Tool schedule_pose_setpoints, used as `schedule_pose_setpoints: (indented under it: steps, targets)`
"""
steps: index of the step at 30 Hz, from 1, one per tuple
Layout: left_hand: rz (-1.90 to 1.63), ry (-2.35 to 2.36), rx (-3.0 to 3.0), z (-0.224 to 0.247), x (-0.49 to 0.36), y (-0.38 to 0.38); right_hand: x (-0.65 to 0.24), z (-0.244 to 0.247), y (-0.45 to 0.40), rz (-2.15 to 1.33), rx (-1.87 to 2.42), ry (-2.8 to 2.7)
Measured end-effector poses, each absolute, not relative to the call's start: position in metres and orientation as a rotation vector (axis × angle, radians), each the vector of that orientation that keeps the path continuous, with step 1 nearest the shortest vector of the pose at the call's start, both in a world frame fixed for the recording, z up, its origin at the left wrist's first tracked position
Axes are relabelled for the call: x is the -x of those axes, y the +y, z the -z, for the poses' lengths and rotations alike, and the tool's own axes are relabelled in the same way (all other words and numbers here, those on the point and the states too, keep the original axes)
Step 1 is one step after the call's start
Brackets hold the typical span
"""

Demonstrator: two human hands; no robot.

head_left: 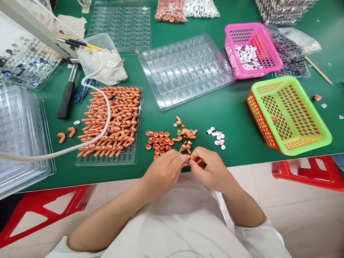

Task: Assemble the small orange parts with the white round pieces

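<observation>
My left hand (165,168) and my right hand (211,167) meet at the table's front edge, fingertips pinched together. An orange stemmed piece (199,162) shows partly between the fingers of my right hand. What my left fingertips grip is too small to make out. Just beyond the hands lie loose orange stemmed parts (188,133) with small gold bits. Orange round caps (161,140) sit in rough rows to their left. Several white discs (219,135) are scattered to the right. Further left, a clear tray (131,157) carries many orange stemmed pieces (115,118).
A white cable (109,111) arches over the filled tray. Beyond are a hammer (67,96), a clear moulded tray (185,71), a pink basket (271,59) with white discs and a green basket (309,139) nested in an orange one. Clear trays (24,136) are stacked left.
</observation>
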State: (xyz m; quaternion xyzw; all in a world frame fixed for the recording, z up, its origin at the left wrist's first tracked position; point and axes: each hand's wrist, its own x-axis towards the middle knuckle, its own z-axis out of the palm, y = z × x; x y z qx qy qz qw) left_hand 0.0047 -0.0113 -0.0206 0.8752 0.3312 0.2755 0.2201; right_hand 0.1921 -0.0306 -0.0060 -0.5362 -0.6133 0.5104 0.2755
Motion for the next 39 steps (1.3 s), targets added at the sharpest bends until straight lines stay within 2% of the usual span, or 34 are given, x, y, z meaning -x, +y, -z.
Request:
schedule_pose_setpoints:
  steps: [4,14,31,39]
  targets:
    - [-0.816,0.937,-2.37,0.023,-0.005,-0.01,-0.194,0.005,-0.028,-1.415,1.431,-1.572]
    - [-0.659,1.034,-1.999,0.013,-0.002,-0.005,-0.199,0.003,-0.027,-1.411,1.428,-1.625]
    - [-0.833,0.987,-2.232,0.018,-0.008,-0.008,-0.196,0.005,-0.022,-1.372,1.52,-1.668]
    - [-0.803,0.987,-2.234,0.017,-0.009,-0.007,-0.197,0.006,-0.023,-1.406,1.519,-1.652]
